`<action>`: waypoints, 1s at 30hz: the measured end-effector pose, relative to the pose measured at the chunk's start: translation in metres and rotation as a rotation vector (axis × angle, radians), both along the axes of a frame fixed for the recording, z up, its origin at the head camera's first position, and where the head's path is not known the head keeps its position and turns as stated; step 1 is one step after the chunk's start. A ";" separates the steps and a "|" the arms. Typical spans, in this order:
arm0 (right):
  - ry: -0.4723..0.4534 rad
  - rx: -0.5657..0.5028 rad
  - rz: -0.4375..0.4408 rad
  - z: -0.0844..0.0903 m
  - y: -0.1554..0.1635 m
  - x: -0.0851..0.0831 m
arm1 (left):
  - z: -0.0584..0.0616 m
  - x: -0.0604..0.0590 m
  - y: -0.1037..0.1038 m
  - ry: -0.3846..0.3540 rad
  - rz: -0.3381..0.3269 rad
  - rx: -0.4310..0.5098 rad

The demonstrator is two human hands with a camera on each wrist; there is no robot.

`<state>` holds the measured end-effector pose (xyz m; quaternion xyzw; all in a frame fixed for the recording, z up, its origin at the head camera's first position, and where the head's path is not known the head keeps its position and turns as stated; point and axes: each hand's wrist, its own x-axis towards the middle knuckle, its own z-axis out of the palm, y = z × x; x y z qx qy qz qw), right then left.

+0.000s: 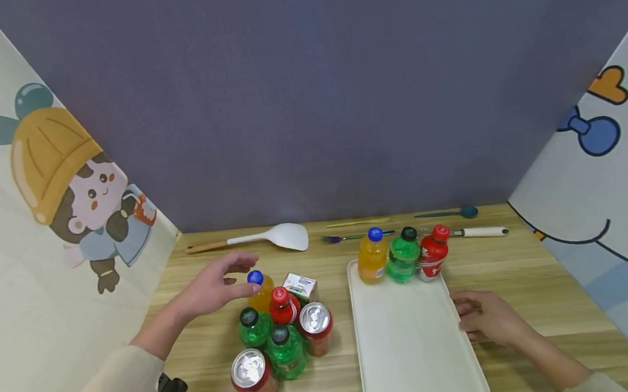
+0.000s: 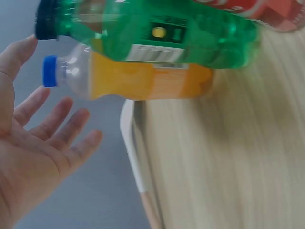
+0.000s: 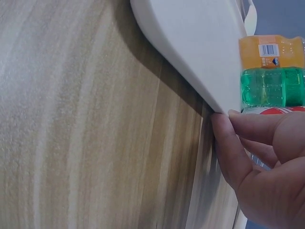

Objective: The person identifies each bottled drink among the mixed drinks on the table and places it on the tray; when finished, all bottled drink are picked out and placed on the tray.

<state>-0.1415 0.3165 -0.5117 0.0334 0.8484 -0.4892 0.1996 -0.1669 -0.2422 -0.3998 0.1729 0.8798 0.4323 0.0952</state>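
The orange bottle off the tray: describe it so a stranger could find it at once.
Start at the white tray and look left to the cluster of drinks. The orange bottle stands at its back, by the left hand. It is the cluster's only blue-capped bottle.

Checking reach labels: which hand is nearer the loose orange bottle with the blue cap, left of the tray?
Left. The left hand hovers open right at the orange bottle, fingers by its cap. The right hand rests across the tray, touching its right rim.
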 end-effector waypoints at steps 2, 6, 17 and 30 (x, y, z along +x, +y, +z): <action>-0.003 0.003 -0.009 0.000 0.000 0.000 | -0.006 0.001 -0.002 -0.009 0.000 0.006; -0.005 0.014 -0.016 0.000 0.000 0.001 | -0.016 0.001 -0.004 -0.022 -0.001 0.029; -0.007 0.029 -0.025 0.002 -0.002 0.001 | -0.028 0.000 -0.006 -0.068 -0.034 0.076; -0.021 0.013 -0.028 -0.001 -0.001 0.000 | -0.040 -0.004 -0.004 -0.093 -0.017 0.113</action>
